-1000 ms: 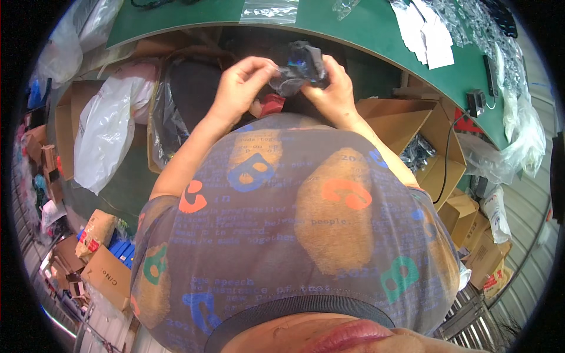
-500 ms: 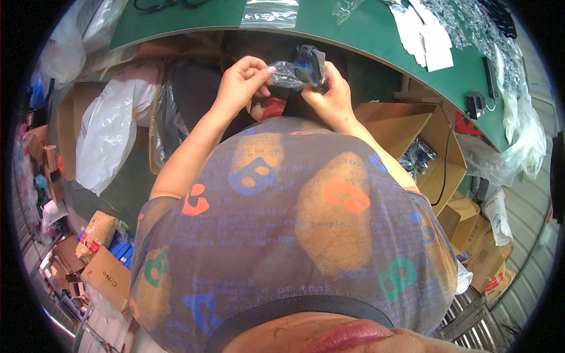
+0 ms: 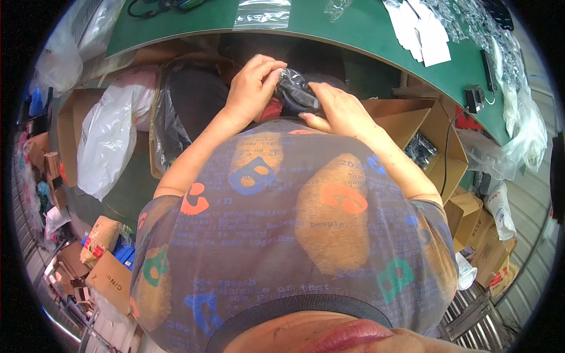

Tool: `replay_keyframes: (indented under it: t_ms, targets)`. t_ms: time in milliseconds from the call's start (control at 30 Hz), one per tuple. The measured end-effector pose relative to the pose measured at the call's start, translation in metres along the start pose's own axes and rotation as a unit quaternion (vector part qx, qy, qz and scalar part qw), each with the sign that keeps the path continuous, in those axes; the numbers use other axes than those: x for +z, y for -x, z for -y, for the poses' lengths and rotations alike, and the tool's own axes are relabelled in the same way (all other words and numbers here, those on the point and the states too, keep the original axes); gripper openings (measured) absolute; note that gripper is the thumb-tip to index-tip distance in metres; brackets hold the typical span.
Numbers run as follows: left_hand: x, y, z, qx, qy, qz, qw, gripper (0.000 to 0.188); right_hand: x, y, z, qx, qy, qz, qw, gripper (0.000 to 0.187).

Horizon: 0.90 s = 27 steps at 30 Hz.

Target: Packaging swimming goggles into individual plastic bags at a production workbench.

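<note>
Between my two hands, just in front of my chest, is a clear plastic bag with a black item inside that looks like a coiled cable. Its left upper end is pinched by my left hand, thumb and fingers pressed together. My right hand grips the other end, with the fingers over the top and the thumb below. Part of the bag is hidden behind the right fingers.
Ahead curves a green table holding a flat clear bag, white papers and a black adapter. An open cardboard box with wrapped black items stands at right. White plastic sacking hangs over a box at left.
The bag has come closer to my body, and both hands have drawn together around it. My right hand has turned palm-down over it. The flap stretched toward my left hand no longer shows.
</note>
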<state>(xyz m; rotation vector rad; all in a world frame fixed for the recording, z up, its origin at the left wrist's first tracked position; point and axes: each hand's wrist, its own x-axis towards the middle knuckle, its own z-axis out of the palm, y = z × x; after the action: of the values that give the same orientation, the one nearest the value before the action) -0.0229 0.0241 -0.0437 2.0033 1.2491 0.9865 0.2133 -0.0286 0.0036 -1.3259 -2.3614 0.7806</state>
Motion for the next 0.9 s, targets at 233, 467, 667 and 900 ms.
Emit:
replay_keyframes:
  t_ms: [233,467,667,900]
  targets:
    - [-0.004,0.007,-0.011,-0.107,0.076,0.062,0.989,0.015,0.005,0.007,-0.013,0.027,0.132,0.020,0.991,0.041]
    - [-0.003,0.011,-0.024,0.016,0.023,0.064,0.998,0.010,0.023,-0.012,-0.016,0.104,-0.096,0.074,0.987,0.049]
    - [-0.006,0.014,-0.017,0.078,0.007,0.027,0.997,0.009,0.068,-0.026,-0.051,0.185,-0.789,0.114,0.575,0.046]
    - [0.000,0.026,-0.004,-0.039,0.088,0.065,0.993,0.010,0.091,-0.029,-0.042,0.116,-0.869,0.085,0.474,0.049]
